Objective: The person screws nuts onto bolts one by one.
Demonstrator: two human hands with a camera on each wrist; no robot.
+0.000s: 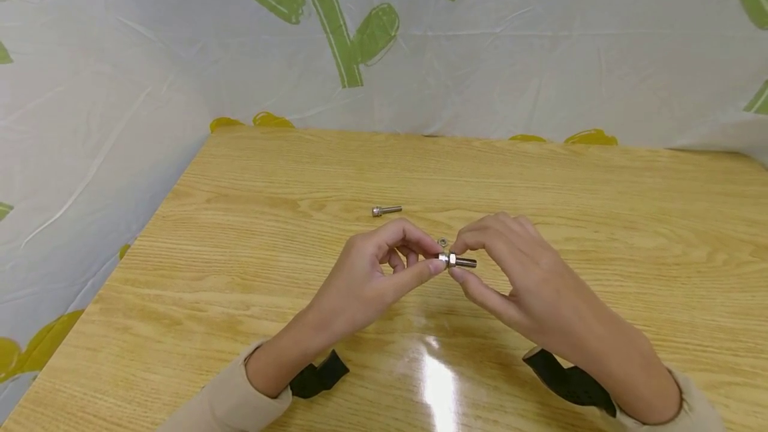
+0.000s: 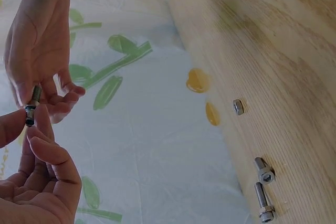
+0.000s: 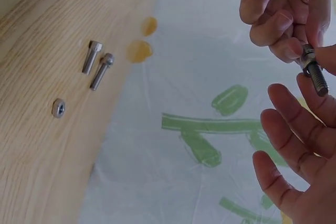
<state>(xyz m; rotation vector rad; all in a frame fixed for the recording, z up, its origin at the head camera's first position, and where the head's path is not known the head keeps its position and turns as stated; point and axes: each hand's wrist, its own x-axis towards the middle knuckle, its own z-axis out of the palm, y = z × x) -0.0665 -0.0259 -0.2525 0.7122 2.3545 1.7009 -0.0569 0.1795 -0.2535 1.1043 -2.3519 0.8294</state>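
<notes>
My left hand [image 1: 375,279] pinches the head end of a silver bolt [image 1: 467,263] between thumb and forefinger. The bolt's threaded end points right, toward my right hand [image 1: 516,272]. A hex nut [image 1: 453,259] sits around the shank close to the head, with the right thumb and forefinger on either side of it. In the right wrist view the bolt [image 3: 316,77] shows bare thread beyond the nut, and the right hand's other fingers are spread.
On the wooden table [image 1: 270,232] lie a loose nut [image 2: 238,107] and two more bolts, one [image 2: 264,170] close beside the other [image 2: 264,203]. A white cloth [image 1: 480,72] with green and yellow print hangs behind the table.
</notes>
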